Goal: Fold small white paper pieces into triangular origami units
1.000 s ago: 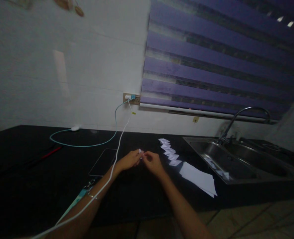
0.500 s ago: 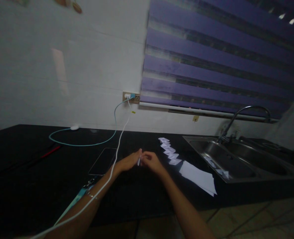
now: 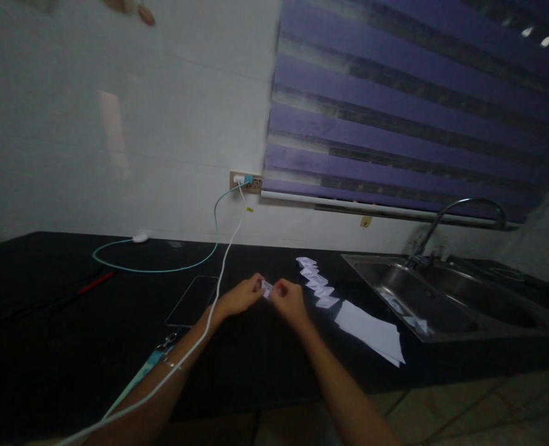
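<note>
Over the black counter (image 3: pixel 46 322), my left hand (image 3: pixel 240 296) and my right hand (image 3: pixel 287 299) meet at a small folded piece of white paper (image 3: pixel 266 288). Each hand pinches one end of it with closed fingertips, a little above the counter. A row of several small folded white papers (image 3: pixel 316 280) lies just right of my right hand. Beyond that row, flat white sheets (image 3: pixel 372 331) rest near the counter's front edge.
A dark phone (image 3: pixel 192 301) lies flat left of my left hand. A white cable (image 3: pixel 219 282) and a teal cable (image 3: pixel 163 269) run from the wall outlet (image 3: pixel 245 182). A steel sink (image 3: pixel 432 303) with a curved tap (image 3: pixel 465 207) sits right. A red-tipped pen (image 3: pixel 93 284) lies far left.
My hands have drawn slightly apart and lifted a touch, and the small paper now shows stretched between the fingertips instead of hidden between the hands.
</note>
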Available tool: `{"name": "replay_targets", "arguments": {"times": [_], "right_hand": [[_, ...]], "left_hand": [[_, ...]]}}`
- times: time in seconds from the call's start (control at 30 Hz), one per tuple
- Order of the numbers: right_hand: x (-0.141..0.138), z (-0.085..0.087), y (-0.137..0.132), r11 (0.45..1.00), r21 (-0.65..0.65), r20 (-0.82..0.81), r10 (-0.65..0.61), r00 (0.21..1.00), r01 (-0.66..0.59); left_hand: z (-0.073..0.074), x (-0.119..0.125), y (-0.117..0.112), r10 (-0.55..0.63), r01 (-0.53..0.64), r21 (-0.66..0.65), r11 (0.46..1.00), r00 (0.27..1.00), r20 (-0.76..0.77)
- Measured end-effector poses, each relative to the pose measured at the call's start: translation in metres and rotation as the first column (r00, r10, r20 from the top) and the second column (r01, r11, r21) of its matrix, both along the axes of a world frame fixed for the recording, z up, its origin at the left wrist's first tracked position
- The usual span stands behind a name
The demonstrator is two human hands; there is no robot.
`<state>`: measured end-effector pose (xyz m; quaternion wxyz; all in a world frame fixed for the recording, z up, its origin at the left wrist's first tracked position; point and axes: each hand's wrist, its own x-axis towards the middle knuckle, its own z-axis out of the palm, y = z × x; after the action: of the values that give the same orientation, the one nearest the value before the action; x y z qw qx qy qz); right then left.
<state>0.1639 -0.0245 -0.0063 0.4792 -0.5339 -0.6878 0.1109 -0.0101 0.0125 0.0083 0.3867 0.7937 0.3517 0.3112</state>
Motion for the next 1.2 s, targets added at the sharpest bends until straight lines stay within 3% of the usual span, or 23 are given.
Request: {"name": "replay_targets", "arguments": {"times": [0.1,0.17,0.27,0.33,0.5,0.67,0.8,0.93,1.07,1.13,1.2], "right_hand": [[-0.001,0.003,-0.003,0.999,0.015,0.035,0.031,0.999,-0.031],[-0.002,0.005,-0.004,0.999,0.038,0.044,0.022,0.999,-0.024],[-0.002,0.006,-0.005,0.997,0.075,0.058,-0.004,0.998,0.000],[-0.002,0.006,-0.004,0.996,0.093,0.077,0.007,0.997,-0.015],[0.000,0.001,-0.002,0.992,0.117,0.115,0.041,0.993,-0.054],[0.000,0.001,-0.003,0.990,0.128,0.102,0.047,0.994,-0.060],[-0.001,0.004,-0.006,0.990,0.111,0.005,0.089,0.996,-0.089],[0.001,0.005,0.000,0.980,0.019,-0.198,0.200,0.960,-0.200],[0.001,-0.002,0.012,0.873,-0.180,-0.433,0.343,0.833,-0.453],[0.001,-0.005,0.015,0.831,-0.219,-0.495,0.357,0.792,-0.512],[0.001,-0.006,0.015,0.809,-0.228,-0.517,0.371,0.772,-0.541]], "left_hand": [[-0.007,0.007,0.003,-0.040,0.057,-0.131,0.990,0.991,0.131],[-0.011,0.010,0.006,-0.037,0.106,-0.279,0.954,0.970,0.240],[-0.010,0.010,0.009,0.063,0.153,-0.520,0.841,0.925,0.374],[-0.008,0.008,0.008,0.070,0.190,-0.620,0.762,0.926,0.370],[-0.004,0.005,0.004,-0.086,0.270,-0.728,0.630,0.956,0.281],[-0.008,0.003,0.011,-0.129,0.326,-0.744,0.584,0.942,0.311],[-0.013,-0.003,0.017,-0.153,0.373,-0.719,0.587,0.923,0.353],[-0.014,-0.005,0.015,-0.112,0.363,-0.657,0.661,0.913,0.392],[-0.007,-0.005,0.008,-0.152,0.337,-0.495,0.801,0.914,0.376],[-0.001,-0.005,0.004,-0.218,0.355,-0.427,0.832,0.916,0.336],[0.004,-0.005,0.001,-0.293,0.396,-0.396,0.829,0.909,0.296]]}}
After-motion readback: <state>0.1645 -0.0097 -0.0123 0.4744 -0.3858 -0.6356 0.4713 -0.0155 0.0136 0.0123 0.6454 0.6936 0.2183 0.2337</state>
